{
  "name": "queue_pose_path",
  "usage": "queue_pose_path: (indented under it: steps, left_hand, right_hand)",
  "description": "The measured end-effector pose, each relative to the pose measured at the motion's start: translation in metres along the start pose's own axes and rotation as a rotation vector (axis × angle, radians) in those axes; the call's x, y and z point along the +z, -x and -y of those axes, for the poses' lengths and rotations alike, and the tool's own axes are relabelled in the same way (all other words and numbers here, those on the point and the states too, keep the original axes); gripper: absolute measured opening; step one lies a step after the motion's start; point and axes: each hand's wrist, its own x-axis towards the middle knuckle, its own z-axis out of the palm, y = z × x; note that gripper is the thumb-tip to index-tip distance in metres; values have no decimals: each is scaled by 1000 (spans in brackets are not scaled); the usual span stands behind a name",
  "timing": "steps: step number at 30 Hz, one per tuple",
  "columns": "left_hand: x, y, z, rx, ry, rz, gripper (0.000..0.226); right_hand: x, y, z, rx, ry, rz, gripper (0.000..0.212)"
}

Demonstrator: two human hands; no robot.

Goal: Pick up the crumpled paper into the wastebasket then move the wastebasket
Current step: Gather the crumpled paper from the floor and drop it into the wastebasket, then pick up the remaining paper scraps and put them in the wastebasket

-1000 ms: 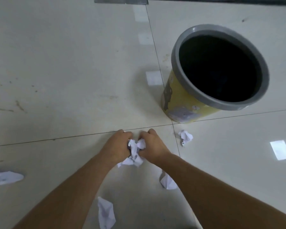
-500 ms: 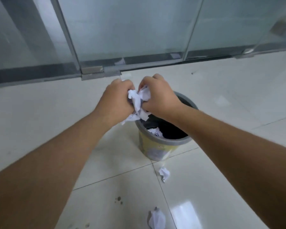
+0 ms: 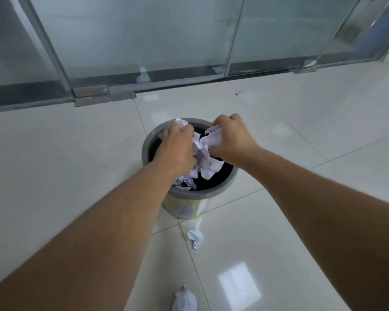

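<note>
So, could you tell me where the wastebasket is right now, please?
The wastebasket stands on the tiled floor at the centre of the head view, directly under both hands, with a crumpled paper ball lying just in front of it.

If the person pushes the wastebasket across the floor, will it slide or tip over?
The wastebasket probably slides easily: the tiled floor looks glossy. It seems light, apparently holding only crumpled paper. Pushed at its rim, it may tip.

Two bare forearms come in from the lower left and lower right of the frame. No sleeve, watch or ring is visible on the left hand (image 3: 177, 147) or the right hand (image 3: 230, 136).
</note>
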Motion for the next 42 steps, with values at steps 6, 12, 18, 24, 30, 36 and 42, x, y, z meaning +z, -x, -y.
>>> queue_pose_path:
  steps: [6, 12, 18, 24, 30, 36, 42]
  left_hand:
    - [-13, 4, 21, 54, 149, 237, 86]
    - [-77, 60, 148, -177, 353, -92, 44]
    - [-55, 246, 360, -761, 149, 85, 62]
    - [12, 413, 422, -1066, 41, 315, 100]
    - [61, 428, 419, -973, 106, 331, 92]
    - [107, 425, 331, -847, 203, 369, 118]
    - [162, 435, 216, -506, 68, 476, 131]
  right_hand:
    - [12, 6, 5, 56, 152, 176, 80]
    - [51, 57, 82, -366, -15, 48, 48]
    - [152, 127, 123, -803, 47, 409, 47]
    - [218, 152, 50, -376, 320, 674, 78]
    - [228, 165, -27, 26, 499, 716, 125]
    - [231, 182, -58, 161, 385, 856, 148]
    - [255, 242, -46, 90, 369, 810, 148]
